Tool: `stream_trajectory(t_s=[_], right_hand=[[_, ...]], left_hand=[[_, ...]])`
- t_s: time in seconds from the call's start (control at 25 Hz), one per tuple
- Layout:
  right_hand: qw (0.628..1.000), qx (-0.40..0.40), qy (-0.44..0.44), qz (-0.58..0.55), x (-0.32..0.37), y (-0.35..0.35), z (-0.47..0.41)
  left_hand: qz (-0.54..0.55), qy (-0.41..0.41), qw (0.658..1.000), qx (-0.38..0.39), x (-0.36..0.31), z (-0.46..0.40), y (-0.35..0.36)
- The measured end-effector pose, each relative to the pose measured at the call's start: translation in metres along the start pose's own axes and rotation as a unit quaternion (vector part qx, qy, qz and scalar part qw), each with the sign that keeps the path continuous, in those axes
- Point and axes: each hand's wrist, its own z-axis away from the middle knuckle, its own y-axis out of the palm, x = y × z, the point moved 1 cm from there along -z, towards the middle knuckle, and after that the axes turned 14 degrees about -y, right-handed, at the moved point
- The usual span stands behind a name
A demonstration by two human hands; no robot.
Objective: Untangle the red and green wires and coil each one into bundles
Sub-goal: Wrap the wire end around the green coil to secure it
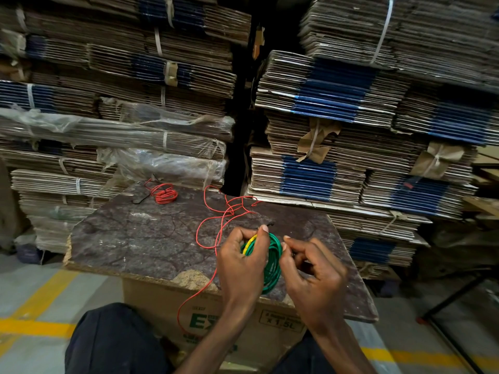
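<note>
Far left on the worn, mottled brown board [151, 238] that serves as a worktop lies a small, finished coil of thin red wire [164, 195], well apart from both hands and near the stacks of strapped, flattened cardboard [121, 85] behind. Further right, a long loose strand of red wire [216, 220] loops in a knot-like tangle near the board's back edge, then runs toward the person, passes just beside the left hand [241, 261] and trails off the front edge over the printed cardboard box [205, 319] beneath. The left hand grips a round coil of green wire [272, 261] with a short yellow-wrapped section [249, 242] under the thumb — fingers curled round the coil's left side. The right hand [310, 271] sits just to the coil's right, its thumb and forefinger brought together at the rim, apparently pinching a turn or the free end, though the contact itself is too small to confirm. The coil stands roughly upright between the two hands, so the green bundle looks nearly done; the loose red strand lies up and left of the hands — the left hand is the nearer one to take it up next.
</note>
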Motion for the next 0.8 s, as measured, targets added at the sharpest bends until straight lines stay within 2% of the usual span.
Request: stream_trajectory(t_s=[0.48, 0.8], right_hand=[[1.0, 0.002, 0.009, 0.012, -0.0027, 0.0007, -0.0015], [1.0, 0.007, 0.03, 0.006, -0.0055, -0.0036, -0.0047]], left_hand=[[-0.043, 0.042, 0.998, 0.007, 0.0021, 0.0027, -0.0019], [-0.096, 0.108, 0.989, 0.014, 0.0041, 0.0024, -0.0054]])
